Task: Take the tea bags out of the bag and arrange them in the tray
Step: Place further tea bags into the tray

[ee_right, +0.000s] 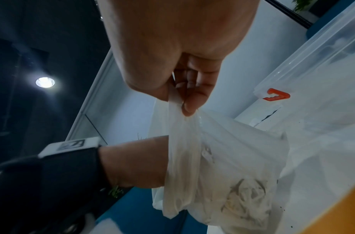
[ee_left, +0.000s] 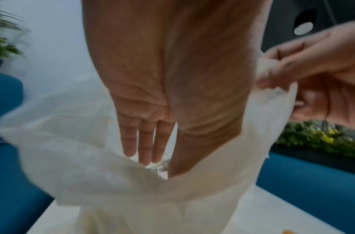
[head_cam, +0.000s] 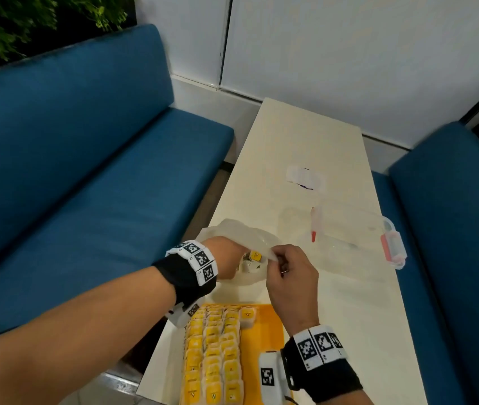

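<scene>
Bag (head_cam: pixel 250 244): thin translucent plastic, on the desk (head_cam: pixel 305 135) just beyond the tray (head_cam: pixel 270 320); rim pinched between thumb and fingers of the right hand (head_cam: pixel 290 276); left hand (ee_left: pixel 164 82) inside the mouth, fingers (ee_left: pixel 144 142) straight and together, holding nothing visible. Tea bags (head_cam: pixel 212 352): yellow, in rows filling the tray's left side; one more (head_cam: pixel 254 255) inside the bag. Clear lidded box (head_cam: pixel 358 238): right of the bag.
</scene>
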The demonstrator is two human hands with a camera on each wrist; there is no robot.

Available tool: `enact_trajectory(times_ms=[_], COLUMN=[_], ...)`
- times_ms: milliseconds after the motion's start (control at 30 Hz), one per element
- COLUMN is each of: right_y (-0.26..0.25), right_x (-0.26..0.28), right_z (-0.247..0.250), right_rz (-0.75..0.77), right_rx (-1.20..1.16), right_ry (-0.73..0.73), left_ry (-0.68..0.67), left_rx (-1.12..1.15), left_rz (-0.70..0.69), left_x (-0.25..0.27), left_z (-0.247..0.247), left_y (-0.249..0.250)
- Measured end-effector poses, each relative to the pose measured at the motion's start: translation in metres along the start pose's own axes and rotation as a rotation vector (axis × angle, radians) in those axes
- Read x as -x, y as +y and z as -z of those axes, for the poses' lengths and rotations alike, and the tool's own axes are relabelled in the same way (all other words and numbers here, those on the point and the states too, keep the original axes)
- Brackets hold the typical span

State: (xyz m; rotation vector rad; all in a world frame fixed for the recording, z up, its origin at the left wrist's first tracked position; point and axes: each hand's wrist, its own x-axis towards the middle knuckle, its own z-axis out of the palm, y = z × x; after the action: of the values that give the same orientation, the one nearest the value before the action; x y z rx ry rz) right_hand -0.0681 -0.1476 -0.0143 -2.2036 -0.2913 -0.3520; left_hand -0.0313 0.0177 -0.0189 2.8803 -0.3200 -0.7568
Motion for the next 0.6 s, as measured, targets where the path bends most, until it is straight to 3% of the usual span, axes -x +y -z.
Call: enact_trajectory(times_ms=[233, 400, 600], right_y=[0.0, 0.0, 0.005], right_x=[-0.003, -0.011, -0.007], right_z=[0.001, 0.005, 0.005], right_rz=[0.025, 0.0, -0.044], right_rx=[0.001, -0.025, -0.024], right_ry=[-0.005, 0.013, 0.013], left_ry=[-0.056, 0.074, 0.022], left_rx=[0.238, 0.563, 0.733], left_rz=[0.047, 0.215, 0.246], left_x=[-0.026, -0.052, -0.046], left_z=[-0.011, -0.025, -0.021], left_y=[0.0, -0.003, 0.006])
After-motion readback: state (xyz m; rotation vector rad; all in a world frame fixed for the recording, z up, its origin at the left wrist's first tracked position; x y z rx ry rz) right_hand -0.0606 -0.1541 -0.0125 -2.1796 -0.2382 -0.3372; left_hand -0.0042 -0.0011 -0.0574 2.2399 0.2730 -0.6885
